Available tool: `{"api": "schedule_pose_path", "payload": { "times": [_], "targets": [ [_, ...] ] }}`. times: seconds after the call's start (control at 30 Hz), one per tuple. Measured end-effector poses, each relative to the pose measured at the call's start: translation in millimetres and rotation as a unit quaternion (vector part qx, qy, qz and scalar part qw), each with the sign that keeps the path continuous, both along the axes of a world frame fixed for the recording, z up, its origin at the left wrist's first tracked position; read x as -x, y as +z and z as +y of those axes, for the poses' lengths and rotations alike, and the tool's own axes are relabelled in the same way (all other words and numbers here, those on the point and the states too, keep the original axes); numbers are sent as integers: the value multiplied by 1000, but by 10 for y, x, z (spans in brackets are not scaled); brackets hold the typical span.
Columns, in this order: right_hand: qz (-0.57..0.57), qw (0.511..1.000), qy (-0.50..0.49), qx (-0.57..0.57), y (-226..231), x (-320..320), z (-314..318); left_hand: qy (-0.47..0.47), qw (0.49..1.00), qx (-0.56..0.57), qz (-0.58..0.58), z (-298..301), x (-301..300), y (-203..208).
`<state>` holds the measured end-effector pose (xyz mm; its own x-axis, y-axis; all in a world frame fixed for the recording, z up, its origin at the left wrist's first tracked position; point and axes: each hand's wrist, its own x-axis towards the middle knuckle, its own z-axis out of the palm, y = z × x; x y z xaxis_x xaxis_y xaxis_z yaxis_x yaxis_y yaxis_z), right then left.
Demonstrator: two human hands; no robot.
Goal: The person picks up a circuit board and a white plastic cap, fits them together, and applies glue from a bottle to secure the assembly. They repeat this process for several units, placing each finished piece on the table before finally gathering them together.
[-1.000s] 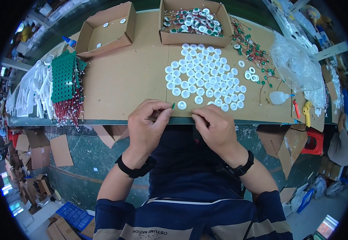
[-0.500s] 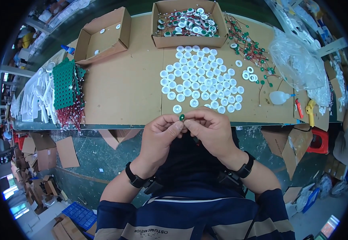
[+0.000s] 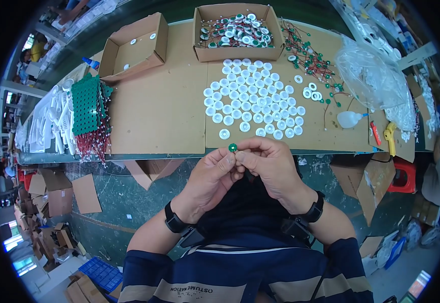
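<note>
A small round green circuit board (image 3: 232, 147) stands between my fingertips at the front edge of the table, its flat face turned up with a pale spot in its middle. My left hand (image 3: 207, 177) pinches it from below with thumb and fingers. My right hand (image 3: 270, 166) is closed too, thumb and index finger meeting at the board's lower right side. Any wire under the board is mostly hidden by the fingers. Just beyond my hands, many white round caps (image 3: 246, 96) lie spread on the cardboard table top (image 3: 154, 111).
A cardboard box (image 3: 240, 53) holds wired boards in white caps; another box (image 3: 134, 65) has a few caps. Green board panels (image 3: 86, 106) lie left. To the right are loose wired boards (image 3: 311, 60), white rings (image 3: 312, 93), a squeeze bottle (image 3: 349, 119) and a yellow tool (image 3: 390, 137).
The green board has tilted so that its face shows more fully. My left hand has shifted slightly right and down, and the view has moved a little.
</note>
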<state>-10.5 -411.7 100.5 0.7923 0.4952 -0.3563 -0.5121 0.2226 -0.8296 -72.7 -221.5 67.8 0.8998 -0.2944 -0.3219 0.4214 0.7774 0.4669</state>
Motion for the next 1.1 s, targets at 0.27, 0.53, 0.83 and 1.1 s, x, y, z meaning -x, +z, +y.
{"api": "schedule_pose_path", "payload": {
  "times": [0.27, 0.53, 0.83, 1.1],
  "targets": [
    [20, 1000, 0, -19, -23, 62, -35, -39, 999, 24, 5, 27, 21, -72],
    [52, 998, 30, -29, -125, 58, -131, -49, 999, -1, 6, 18, 57, -97],
    [20, 996, -4, -83, -155, 85, -201, 23, 937, -342, -64, -22, 115, 3],
    [-40, 997, -64, 7, -63, -30, -397, 144, 531, -782, -292, 334, -303, 10]
  ]
}}
